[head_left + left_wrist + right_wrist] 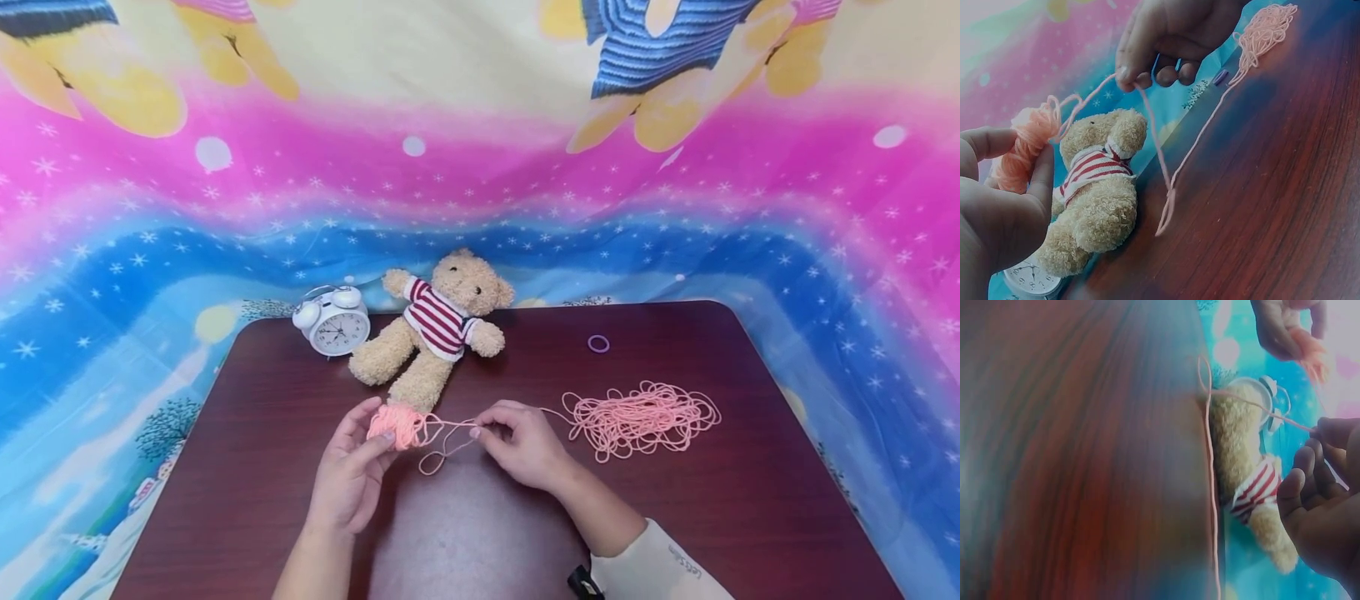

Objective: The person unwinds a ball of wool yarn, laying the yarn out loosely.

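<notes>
My left hand grips a small wound ball of salmon-pink yarn between thumb and fingers, above the table in front of the teddy bear. To its right, my right hand pinches the yarn strand between thumb and forefinger. The strand stretches from the ball to these fingertips. A slack loop hangs below the right hand in the left wrist view. From there the yarn leads to a loose, tangled heap of yarn lying on the right side of the table.
A teddy bear in a striped shirt lies at the back of the dark wooden table. Left of it stands a white alarm clock. A purple ring lies behind the yarn heap. A printed cloth hangs behind the table.
</notes>
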A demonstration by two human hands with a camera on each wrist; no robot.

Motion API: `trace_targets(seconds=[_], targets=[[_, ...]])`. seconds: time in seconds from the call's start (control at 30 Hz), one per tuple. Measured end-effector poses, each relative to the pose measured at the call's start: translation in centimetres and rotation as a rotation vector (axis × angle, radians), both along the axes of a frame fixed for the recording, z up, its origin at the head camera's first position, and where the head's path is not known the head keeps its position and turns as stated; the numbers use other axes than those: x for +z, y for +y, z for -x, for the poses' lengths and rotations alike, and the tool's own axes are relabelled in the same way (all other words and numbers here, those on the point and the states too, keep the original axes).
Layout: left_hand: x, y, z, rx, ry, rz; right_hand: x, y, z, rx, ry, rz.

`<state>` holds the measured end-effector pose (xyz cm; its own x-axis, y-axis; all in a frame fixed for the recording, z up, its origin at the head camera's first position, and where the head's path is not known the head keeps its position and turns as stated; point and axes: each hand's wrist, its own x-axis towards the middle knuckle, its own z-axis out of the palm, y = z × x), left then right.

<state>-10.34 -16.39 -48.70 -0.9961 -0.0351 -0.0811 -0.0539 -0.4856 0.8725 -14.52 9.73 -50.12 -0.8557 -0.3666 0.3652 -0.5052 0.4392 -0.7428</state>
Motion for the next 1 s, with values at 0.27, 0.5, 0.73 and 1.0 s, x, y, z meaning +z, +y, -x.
trace_targets(seconds=[0.27, 0.5, 0.73, 1.0], targets=[[0.1, -0.8, 0.1, 0.021, -0.024, -0.007, 0.4, 2.3, 0.5, -0.042, -0.011, -0.030], [-0.1, -1.4, 0.0, 0.049, 0.000, -0.010, 0.6, 4.8, 1.0, -0.097, -0.015, -0.072], [-0.3, -2.1, 0.1, 0.043, 0.019, 0.007, 0.6, 7.2, 1.1, -0.149, -0.023, -0.111], [0.0, -2.8, 0.1, 0.051, 0.000, 0.073, 0.6, 9.7, 1.0, -0.187, -0.019, -0.144]])
